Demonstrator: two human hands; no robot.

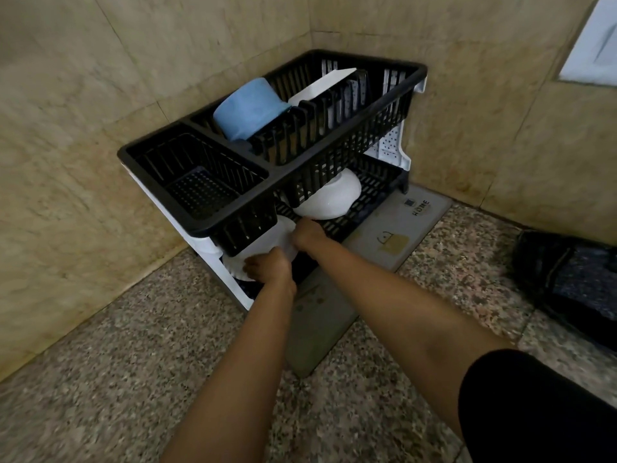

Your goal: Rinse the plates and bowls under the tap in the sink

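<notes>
Head view, looking down onto a speckled granite counter [133,379] where two beige stone walls [83,95] meet. Tucked into the counter's back corner: a two-tier dish rack [350,145], black baskets on a white frame. Under the rack's right part and running toward the counter's front edge: a grey mat [394,235] printed with "HOME".

On the upper tier, at its left end, a slotted cutlery compartment [200,182]. Just beside it, toward the rear edge, a blue bowl [247,108], tipped over with its base up. Right of the bowl, standing on edge in the slots, a white square plate [324,83] and, just beside it, some patterned plates [352,91].

On the lower tier, near its middle, a white bowl [330,198], tilted and partly hidden by the basket above. At the lower tier's front left corner, a white plate [273,237], tilted, its upper part hidden behind the upper basket.

Grips that plate with both bare hands: left hand [270,267] curled over the near lower rim, right hand [307,233] clamped on the upper right rim. Fingertips mostly hidden behind the knuckles.

Near the counter's right edge, well apart from the rack, a black bag [567,279]. On the right upper arm, a black sleeve [534,412].
</notes>
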